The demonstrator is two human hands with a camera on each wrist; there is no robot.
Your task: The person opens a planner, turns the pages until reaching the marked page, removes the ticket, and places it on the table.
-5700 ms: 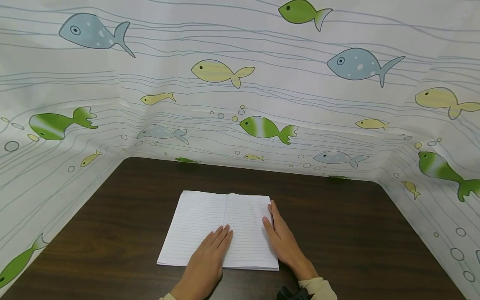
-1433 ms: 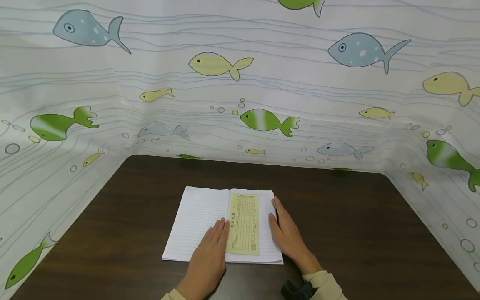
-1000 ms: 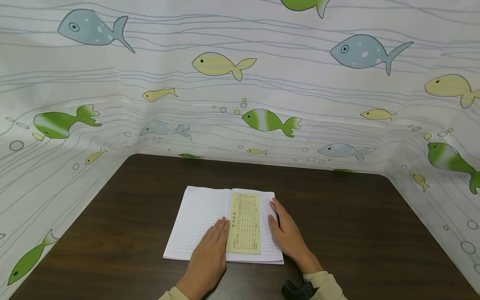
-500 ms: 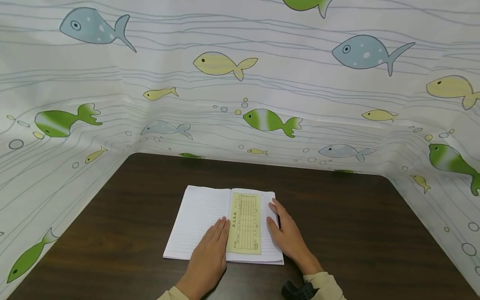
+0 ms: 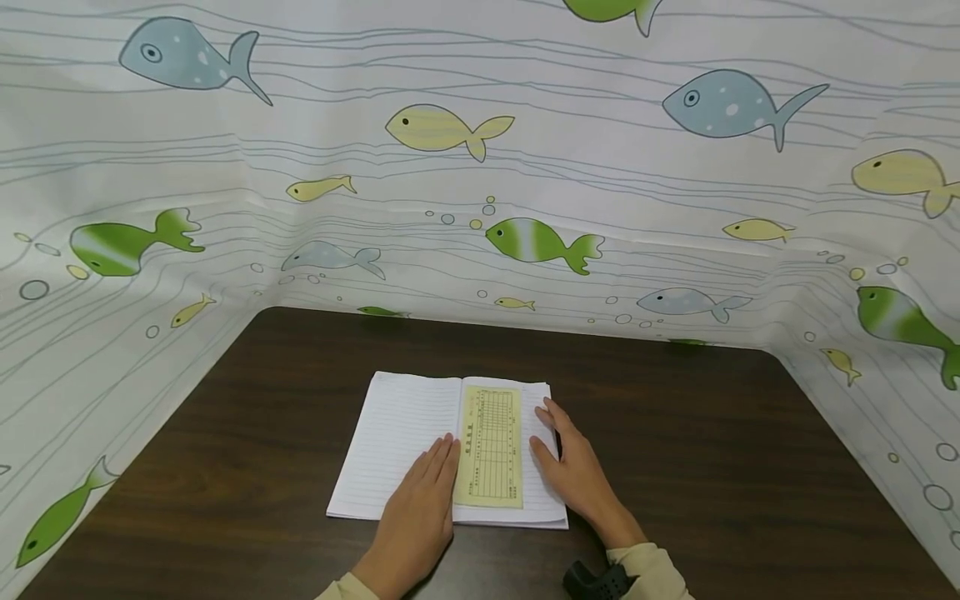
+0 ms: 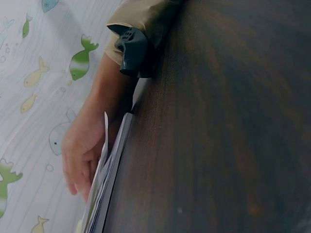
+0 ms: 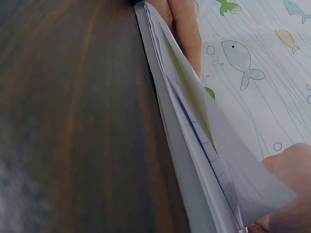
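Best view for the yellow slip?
Head: the yellow slip lies on the right notebook page, nearly all its printed face showing. Right wrist: just a yellow sliver, probably it. Left wrist: nothing clearly identifiable as it.

Yellow slip (image 5: 491,454) (gridded), lined white notebook (image 5: 408,425)

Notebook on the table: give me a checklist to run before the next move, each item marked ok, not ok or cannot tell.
1. Notebook lies open on the table: ok.
2. Yellow slip is on the right-hand page: ok.
3. Left hand lies beside the slip: ok.
4. Right hand is at the notebook's right edge: ok.
5. No raised sheet: not ok, the right wrist view shows one.
6. Slip is fastened down: cannot tell.
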